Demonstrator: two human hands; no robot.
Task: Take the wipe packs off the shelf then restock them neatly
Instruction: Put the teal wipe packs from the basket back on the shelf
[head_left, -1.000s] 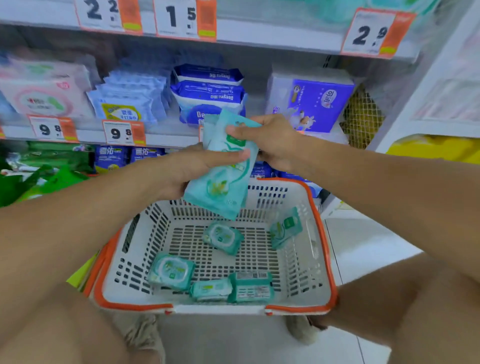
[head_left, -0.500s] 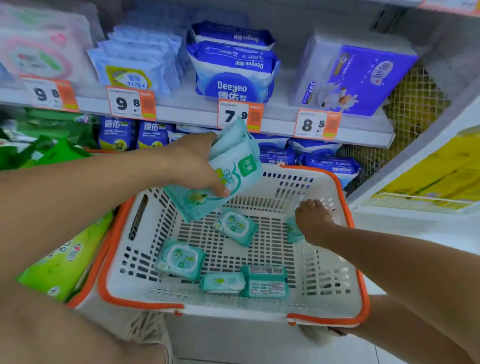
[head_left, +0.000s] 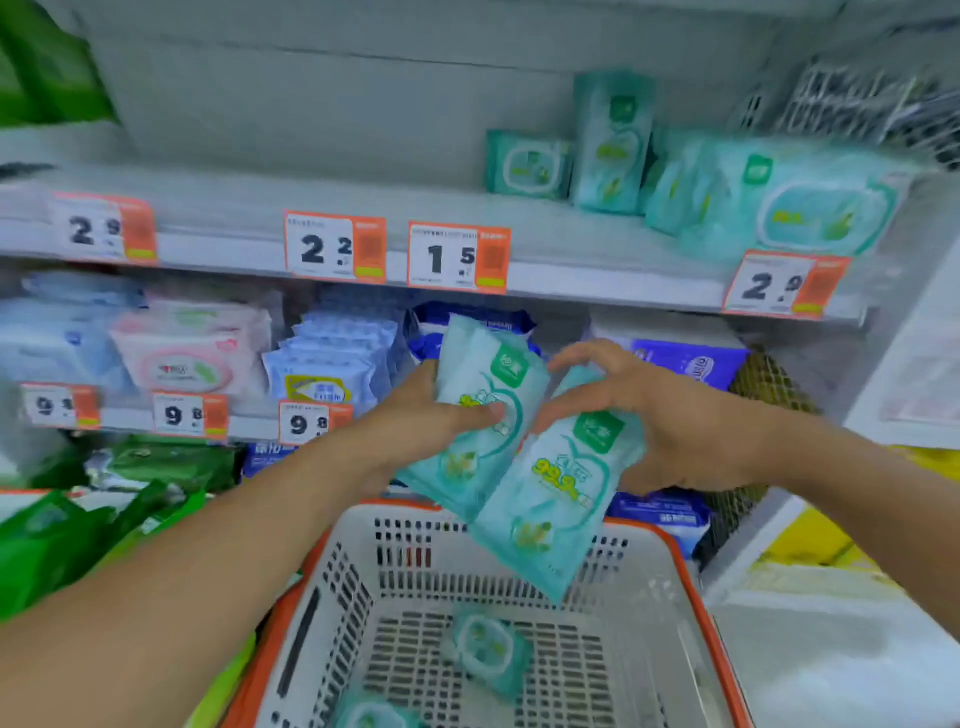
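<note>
Two teal wipe packs were in hand over the basket (head_left: 691, 587), one per hand. Largest first: the top shelf (head_left: 597, 244) carried the restocked group at its right end, an upright tall pack (head_left: 613, 143) beside a small square pack (head_left: 527, 163), with bulkier packs (head_left: 810, 202) leaning to the right of them; detail there was blurred. The basket, white with an orange rim, sat below the hands and held at least two small packs (head_left: 488, 649). The left hand (head_left: 421, 421) gripped the left pack (head_left: 478, 415), thumb across its face. The right hand (head_left: 675, 421) held the right pack (head_left: 556, 483) by its upper end, fingers curled over the top. The packs overlapped along their long edges.

Judgement: restocking was partly done. To do this step well, square the two packs together face-forward, then stand them upright just beside the tall pack, labels outward, leaving no lean.
</note>
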